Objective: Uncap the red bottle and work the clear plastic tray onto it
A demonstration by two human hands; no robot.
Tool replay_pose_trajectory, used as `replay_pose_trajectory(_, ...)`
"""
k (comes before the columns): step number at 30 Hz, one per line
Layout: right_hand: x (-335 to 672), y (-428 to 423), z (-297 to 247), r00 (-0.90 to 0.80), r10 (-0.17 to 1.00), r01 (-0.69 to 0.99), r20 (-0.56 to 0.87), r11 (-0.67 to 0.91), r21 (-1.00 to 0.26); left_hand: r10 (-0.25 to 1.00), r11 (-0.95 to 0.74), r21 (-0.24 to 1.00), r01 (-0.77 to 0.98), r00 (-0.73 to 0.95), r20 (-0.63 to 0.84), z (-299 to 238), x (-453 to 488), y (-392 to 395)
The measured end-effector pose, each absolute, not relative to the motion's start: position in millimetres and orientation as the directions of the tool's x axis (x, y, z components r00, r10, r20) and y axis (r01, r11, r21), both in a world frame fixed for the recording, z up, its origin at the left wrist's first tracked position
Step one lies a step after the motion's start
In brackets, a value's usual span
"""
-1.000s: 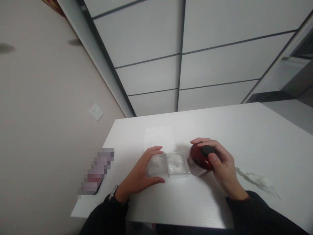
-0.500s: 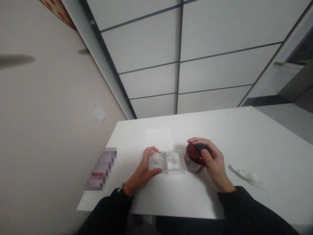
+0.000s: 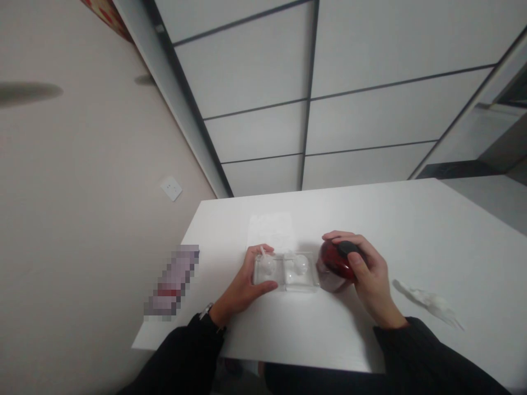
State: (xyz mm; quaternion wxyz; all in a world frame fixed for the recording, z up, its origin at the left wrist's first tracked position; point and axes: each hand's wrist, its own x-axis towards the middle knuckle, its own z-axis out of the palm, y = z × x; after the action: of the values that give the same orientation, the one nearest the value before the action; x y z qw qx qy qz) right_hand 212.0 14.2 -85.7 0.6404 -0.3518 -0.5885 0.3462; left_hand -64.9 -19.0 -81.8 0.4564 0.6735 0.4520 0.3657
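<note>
My left hand point(image 3: 241, 288) grips the left end of a clear two-compartment box point(image 3: 302, 284), thumb along the near side and fingers behind the far side. A small clear or whitish spoon point(image 3: 268, 265) lies in the left compartment, its handle tilted up past the far rim. Another rounded spoon-like piece point(image 3: 301, 265) lies in the right compartment. Just right of the box, my right hand point(image 3: 373, 277) is closed over the dark red lid of a round jar point(image 3: 335, 260). A black knob shows on that lid, and the clear lower body is partly hidden.
A crumpled white tissue point(image 3: 430, 303) lies right of my right forearm. Behind the box is a flat white sheet point(image 3: 269, 227) on the white table point(image 3: 308, 334). A blurred-out pinkish object point(image 3: 175, 282) lies at the left edge, near the wall.
The view has shifted slightly, so everything sits a little further right. The left spoon's handle now shows above the box's far rim. Both hands keep their hold.
</note>
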Motion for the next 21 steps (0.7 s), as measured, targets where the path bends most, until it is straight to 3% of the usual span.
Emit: replay_pose_trajectory(21,211.2,13.7,-85.8,0.081,0.866,-0.034,0.494,0.498,-0.867,0.933,-0.211,0.936,0.282,0.345,0.106,-82.3,-64.7,-15.8)
